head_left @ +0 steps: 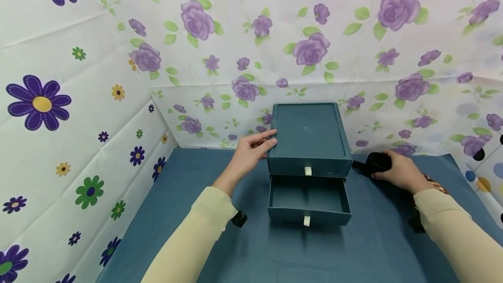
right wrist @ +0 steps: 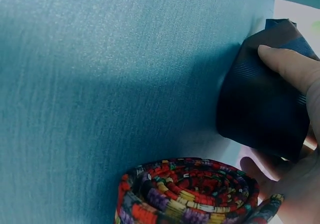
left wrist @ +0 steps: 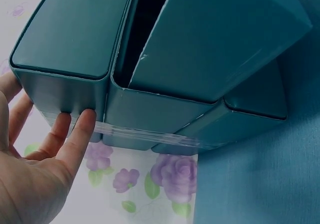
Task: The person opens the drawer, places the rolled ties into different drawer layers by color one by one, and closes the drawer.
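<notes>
A teal drawer unit (head_left: 306, 130) stands against the back wall, with a drawer below the top one pulled out (head_left: 308, 216). The inside of that drawer looks bare. My left hand (head_left: 251, 152) touches the unit's left side wall with its fingertips; the left wrist view shows the fingers (left wrist: 82, 129) extended against the teal plastic. At the right of the unit, my right hand (head_left: 402, 171) grips a rolled dark necktie (right wrist: 265, 94) between thumb and fingers. A loose end of it points left towards the unit. Close by the right wrist lies a rolled multicoloured patterned strip (right wrist: 195, 189), partly hidden in the head view.
Blue cloth (head_left: 188, 182) covers the table. Floral sheets (head_left: 243, 25) hang behind and at the left. Pale pull tabs (head_left: 307, 221) stick out from the drawer fronts. Clear tape (left wrist: 150, 135) runs across the unit's side.
</notes>
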The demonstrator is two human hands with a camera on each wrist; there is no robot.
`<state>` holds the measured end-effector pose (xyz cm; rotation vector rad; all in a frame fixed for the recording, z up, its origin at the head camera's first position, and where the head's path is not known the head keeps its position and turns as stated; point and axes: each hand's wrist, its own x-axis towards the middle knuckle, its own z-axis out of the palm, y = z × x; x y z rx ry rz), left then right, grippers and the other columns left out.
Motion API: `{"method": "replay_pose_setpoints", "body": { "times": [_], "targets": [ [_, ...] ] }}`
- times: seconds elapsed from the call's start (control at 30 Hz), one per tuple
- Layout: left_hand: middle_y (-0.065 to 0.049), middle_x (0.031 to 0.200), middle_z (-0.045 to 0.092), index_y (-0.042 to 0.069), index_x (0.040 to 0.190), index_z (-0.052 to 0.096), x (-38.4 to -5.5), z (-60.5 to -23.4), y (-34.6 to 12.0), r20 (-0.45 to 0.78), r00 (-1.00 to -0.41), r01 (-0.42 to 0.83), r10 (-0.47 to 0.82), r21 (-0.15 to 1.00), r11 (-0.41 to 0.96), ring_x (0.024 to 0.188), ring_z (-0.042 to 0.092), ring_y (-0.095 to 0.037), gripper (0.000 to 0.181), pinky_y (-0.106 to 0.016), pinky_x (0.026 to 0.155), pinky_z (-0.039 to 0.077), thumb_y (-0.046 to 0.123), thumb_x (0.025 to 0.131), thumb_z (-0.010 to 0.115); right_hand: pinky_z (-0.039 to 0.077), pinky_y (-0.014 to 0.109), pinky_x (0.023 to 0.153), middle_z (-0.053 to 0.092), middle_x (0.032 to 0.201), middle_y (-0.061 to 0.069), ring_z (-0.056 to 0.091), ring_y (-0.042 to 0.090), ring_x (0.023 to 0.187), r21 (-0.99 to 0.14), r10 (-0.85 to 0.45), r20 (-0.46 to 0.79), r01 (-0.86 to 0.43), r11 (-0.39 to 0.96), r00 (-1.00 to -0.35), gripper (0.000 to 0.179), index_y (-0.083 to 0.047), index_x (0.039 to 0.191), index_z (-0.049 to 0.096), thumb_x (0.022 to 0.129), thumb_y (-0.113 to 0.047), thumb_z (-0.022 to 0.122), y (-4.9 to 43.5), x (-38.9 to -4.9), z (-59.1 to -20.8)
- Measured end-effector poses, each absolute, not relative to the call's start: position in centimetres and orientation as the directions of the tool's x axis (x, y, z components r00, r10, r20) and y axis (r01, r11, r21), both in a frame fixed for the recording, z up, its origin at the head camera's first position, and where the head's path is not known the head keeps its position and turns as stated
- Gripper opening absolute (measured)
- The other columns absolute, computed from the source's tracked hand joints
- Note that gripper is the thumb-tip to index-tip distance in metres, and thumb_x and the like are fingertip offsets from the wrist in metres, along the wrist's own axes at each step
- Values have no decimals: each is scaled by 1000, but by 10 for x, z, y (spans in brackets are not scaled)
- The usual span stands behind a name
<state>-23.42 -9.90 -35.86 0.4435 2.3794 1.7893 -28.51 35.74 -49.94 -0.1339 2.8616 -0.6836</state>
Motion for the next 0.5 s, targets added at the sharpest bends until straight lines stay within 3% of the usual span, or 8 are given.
{"method": "replay_pose_setpoints", "body": {
  "times": [0.5],
  "targets": [
    [-6,116,58,22,134,55,-229,-352,-98,74,-946,160,315,953,257,104,57,-17,42,-35,85,54,33,93,58,44,62,79,35,135,37,40,57,112,-461,-104,-149,-24,887,-983,105,3,142,28,69,-56,76,362,-278,-493]
  ]
}}
